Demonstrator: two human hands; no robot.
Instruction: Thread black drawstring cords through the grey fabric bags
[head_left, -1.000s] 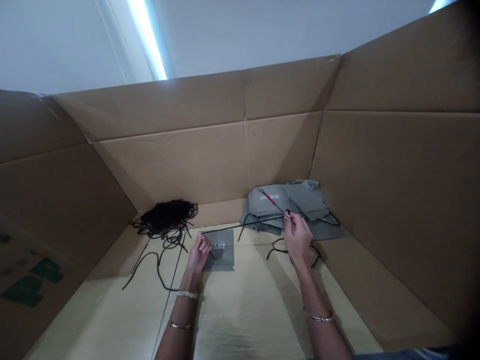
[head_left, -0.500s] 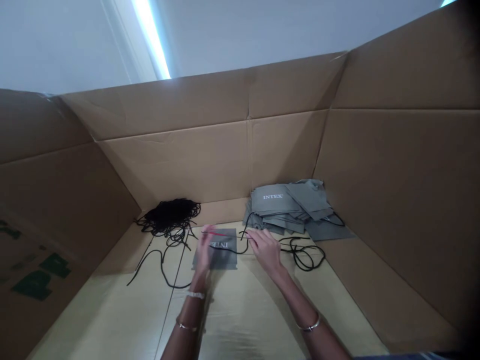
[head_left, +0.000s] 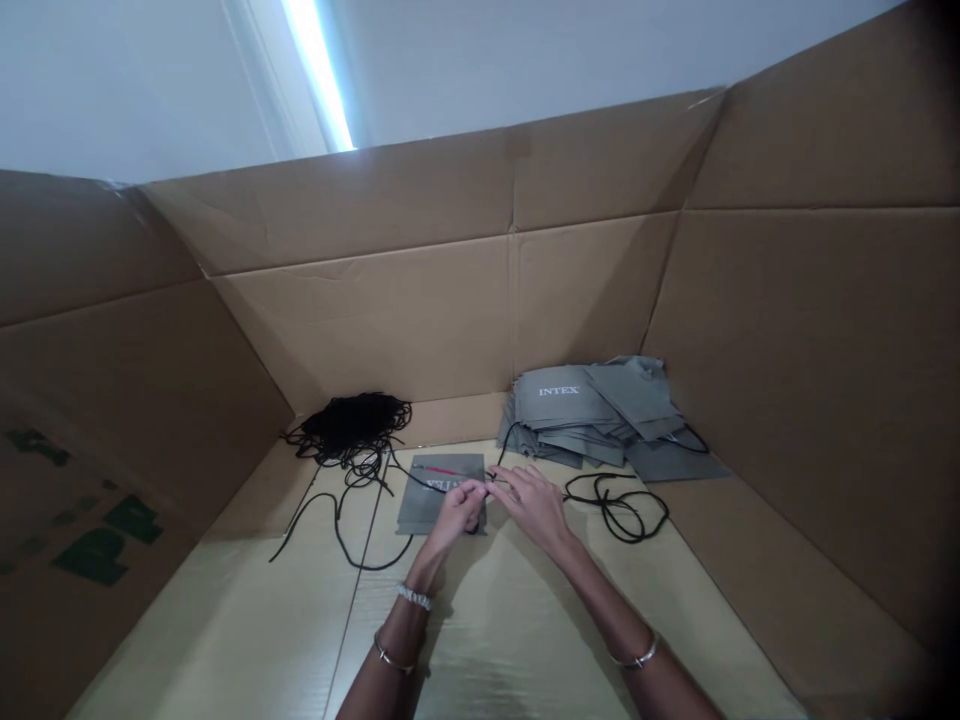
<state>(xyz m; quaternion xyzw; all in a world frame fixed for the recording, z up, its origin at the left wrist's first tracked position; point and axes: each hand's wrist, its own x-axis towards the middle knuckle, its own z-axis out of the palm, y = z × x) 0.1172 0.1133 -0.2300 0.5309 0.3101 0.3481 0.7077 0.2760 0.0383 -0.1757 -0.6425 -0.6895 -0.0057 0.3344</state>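
Note:
At the right edge of a small grey INTEX bag [head_left: 409, 505], my two hands meet fingertip to fingertip. My left hand [head_left: 460, 508] is closed in a pinch on black cord [head_left: 431, 487], as far as the small gap shows. Closed as well, my right hand [head_left: 531, 505] pinches at the same spot, where cord and the end of a thin tool with a red part [head_left: 442, 470] come together. The tool reaches left across the top of the bag. Its tip by the right fingers is partly hidden, and exactly what each fingertip grips is small.
A heap of black cords [head_left: 352, 425] lies at the back left, with loose strands trailing forward. Stacked grey bags [head_left: 562, 408] stand at the back right. Coiled cord [head_left: 622, 510] rests right of my hands. Cardboard walls [head_left: 360, 330] enclose the yellowish table [head_left: 262, 640].
My left hand has moved right and down from the tool's far end to my right fingertips, closing there. The right hand has stayed nearly in place. The view has shifted slightly.

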